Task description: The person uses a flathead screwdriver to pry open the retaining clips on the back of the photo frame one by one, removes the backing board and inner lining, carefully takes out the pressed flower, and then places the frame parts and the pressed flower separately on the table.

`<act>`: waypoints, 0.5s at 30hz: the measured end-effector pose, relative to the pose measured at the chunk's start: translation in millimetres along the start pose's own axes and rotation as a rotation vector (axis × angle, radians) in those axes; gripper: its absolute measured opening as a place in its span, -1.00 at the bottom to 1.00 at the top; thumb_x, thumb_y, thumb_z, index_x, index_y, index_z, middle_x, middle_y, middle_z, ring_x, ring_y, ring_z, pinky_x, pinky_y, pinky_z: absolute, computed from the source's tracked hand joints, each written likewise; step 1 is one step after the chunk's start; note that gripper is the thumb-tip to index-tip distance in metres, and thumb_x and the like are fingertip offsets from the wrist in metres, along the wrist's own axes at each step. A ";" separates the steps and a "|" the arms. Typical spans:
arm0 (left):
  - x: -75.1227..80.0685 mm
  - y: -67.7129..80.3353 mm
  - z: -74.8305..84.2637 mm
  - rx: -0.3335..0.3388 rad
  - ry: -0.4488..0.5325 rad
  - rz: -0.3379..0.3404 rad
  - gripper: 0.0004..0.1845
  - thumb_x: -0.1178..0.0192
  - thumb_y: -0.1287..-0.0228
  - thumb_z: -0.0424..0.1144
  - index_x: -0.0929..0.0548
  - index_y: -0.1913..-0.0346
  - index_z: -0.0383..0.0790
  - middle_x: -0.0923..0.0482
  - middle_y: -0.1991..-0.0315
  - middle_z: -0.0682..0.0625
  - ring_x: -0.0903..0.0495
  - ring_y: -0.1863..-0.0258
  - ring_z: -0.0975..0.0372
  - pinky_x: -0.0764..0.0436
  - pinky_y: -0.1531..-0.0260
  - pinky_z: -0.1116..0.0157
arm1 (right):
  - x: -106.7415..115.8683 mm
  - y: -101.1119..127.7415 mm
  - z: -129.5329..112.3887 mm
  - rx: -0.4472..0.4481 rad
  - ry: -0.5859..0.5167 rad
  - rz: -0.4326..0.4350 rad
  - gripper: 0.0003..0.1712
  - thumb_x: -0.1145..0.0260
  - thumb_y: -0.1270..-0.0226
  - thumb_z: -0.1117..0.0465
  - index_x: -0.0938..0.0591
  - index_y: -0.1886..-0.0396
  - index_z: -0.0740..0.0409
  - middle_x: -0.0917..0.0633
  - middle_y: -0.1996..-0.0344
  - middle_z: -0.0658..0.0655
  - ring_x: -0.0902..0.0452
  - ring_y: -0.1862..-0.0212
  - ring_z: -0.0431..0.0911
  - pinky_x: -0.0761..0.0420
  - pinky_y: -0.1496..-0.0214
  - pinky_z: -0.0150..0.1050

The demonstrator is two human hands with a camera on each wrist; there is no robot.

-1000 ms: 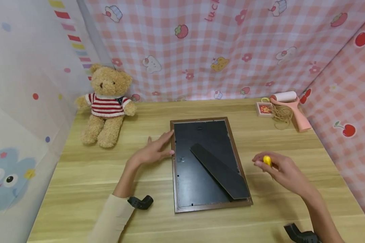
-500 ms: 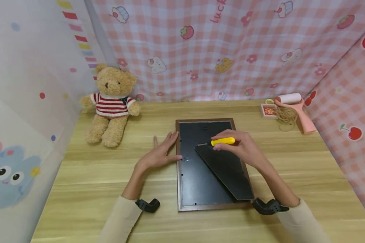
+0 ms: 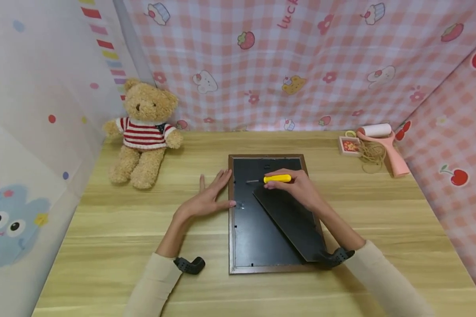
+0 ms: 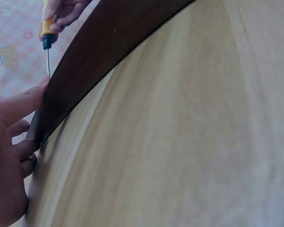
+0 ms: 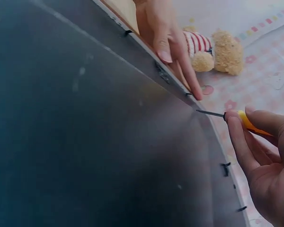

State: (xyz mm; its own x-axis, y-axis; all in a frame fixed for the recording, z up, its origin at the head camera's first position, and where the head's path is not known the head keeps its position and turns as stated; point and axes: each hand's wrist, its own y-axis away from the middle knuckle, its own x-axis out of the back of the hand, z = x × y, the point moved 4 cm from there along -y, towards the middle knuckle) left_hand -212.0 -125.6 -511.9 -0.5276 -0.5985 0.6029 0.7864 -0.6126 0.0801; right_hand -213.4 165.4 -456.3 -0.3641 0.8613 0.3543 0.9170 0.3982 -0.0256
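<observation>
A picture frame lies face down on the table, with a brown rim, black backing and a slanted stand leg. My left hand rests at its left edge, fingers spread and fairly straight, fingertips and thumb touching the rim. My right hand pinches the yellow handle of a screwdriver above the backing. Its thin metal shaft points left, the tip close to the left side. Small black tabs line the backing's edge in the right wrist view; whether the tip touches one, I cannot tell.
A teddy bear in a striped sweater sits at the back left. Toward the back right are a pink slingshot-shaped tool with a white roll, twine and a small box. Patterned cloth hangs behind the table.
My right hand has moved left with the screwdriver, from beside the frame to over its backing, and the shaft now points left. The left hand keeps its place at the frame's edge.
</observation>
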 end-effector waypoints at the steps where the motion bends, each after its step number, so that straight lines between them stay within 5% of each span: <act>1: 0.7 0.2 1.1 0.003 -0.001 -0.002 0.11 -0.33 -0.58 0.05 0.19 -0.82 -0.18 0.31 -0.83 -0.18 0.38 -0.82 -0.06 0.88 -0.53 -0.19 | -1.9 -1.4 1.5 -0.002 0.000 -0.001 -0.66 -0.45 -0.58 0.26 -0.80 -0.25 0.23 -0.88 -0.03 0.22 -0.85 0.03 -0.18 -0.68 -0.19 -0.44; 15: -3.5 -2.5 -12.7 -0.041 0.057 0.019 0.26 -0.22 -0.42 0.49 0.19 -0.83 -0.10 0.25 -0.84 -0.09 0.39 -0.83 0.00 0.91 -0.52 -0.14 | -18.4 -18.0 2.4 -0.013 -0.011 -0.036 -0.66 -0.43 -0.59 0.26 -0.80 -0.26 0.24 -0.89 0.01 0.21 -0.86 0.00 -0.14 -0.66 -0.24 -0.45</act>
State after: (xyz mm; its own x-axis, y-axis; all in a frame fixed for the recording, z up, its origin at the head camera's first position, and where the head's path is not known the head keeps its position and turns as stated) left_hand -216.2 -128.6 -524.2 -0.5308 -0.6380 0.5579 0.7834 -0.6205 0.0358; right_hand -223.6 143.2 -464.6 -0.3988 0.8499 0.3444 0.9052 0.4249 -0.0006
